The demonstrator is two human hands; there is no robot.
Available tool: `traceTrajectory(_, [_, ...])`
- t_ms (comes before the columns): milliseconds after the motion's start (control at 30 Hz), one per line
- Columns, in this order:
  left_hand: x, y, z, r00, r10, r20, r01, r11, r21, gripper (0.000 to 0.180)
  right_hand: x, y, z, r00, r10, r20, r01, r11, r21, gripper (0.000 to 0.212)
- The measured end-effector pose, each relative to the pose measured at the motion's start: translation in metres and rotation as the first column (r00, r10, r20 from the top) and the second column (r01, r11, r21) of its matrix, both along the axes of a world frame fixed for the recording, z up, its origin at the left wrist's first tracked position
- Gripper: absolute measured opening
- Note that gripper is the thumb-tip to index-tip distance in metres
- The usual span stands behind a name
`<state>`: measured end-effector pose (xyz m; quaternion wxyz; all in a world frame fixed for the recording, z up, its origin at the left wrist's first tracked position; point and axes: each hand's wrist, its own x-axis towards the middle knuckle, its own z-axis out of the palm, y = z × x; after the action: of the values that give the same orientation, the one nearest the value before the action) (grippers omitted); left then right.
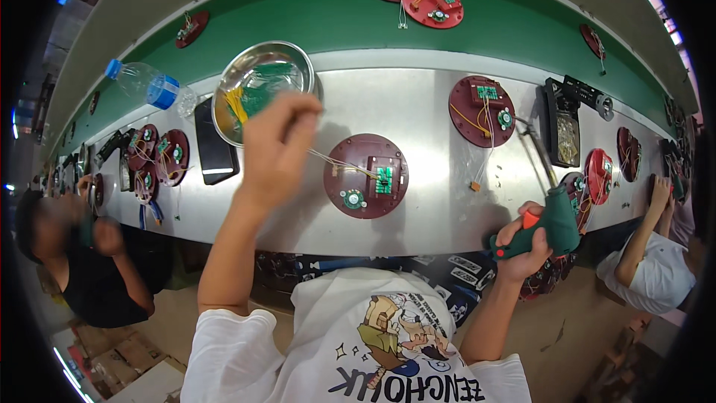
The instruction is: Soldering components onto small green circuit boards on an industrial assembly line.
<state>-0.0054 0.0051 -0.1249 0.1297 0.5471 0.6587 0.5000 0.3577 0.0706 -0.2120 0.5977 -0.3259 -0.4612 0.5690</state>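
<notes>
My right hand point(525, 248) grips a dark green pistol-shaped electric screwdriver point(558, 224) with an orange-red trigger, its long metal shaft pointing away from me. My left hand point(277, 145) is raised by the near right rim of a steel bowl point(309, 75), fingers curled together and blurred. What they pinch, if anything, is hidden. Green wires point(270, 83) and yellow wires point(236, 104) lie inside the bowl. Flat on the bench in front of me rests a dark red disc point(349, 151) with a green circuit board point(384, 180); its white wires stretch toward my left hand.
Another wired dark red disc point(466, 123) lies right of centre, beside a black box point(553, 123) of small parts. A phone point(216, 145) and a plastic bottle point(145, 83) are at left. More discs point(432, 4) rest on the green strip. Co-workers sit on both sides.
</notes>
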Motion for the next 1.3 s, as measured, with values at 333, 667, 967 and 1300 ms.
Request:
traceTrajectory(333, [0.052,-0.028,-0.065,0.963,-0.096,-0.251,0.119,0.990,0.080,0.014,-0.012,-0.043,-0.001,0.866,0.464,0.189,-0.460,0.885,-0.067,0.048])
traceTrajectory(667, [0.052,-0.034,-0.070,0.962,-0.065,-0.264,0.080,0.996,0.046,0.017,-0.018,-0.040,-0.001,0.765,0.387,0.515,-0.468,0.883,0.031,0.054])
traceTrajectory(967, [0.051,-0.033,-0.070,0.962,-0.058,-0.266,0.069,0.997,0.031,0.015,-0.018,-0.037,-0.001,0.733,0.378,0.565,-0.493,0.868,0.059,0.057])
traceTrajectory(1300, [0.051,-0.031,-0.073,0.970,-0.060,-0.237,0.081,0.994,0.079,0.014,-0.010,-0.045,-0.004,0.877,0.435,0.203,-0.412,0.899,-0.149,0.055])
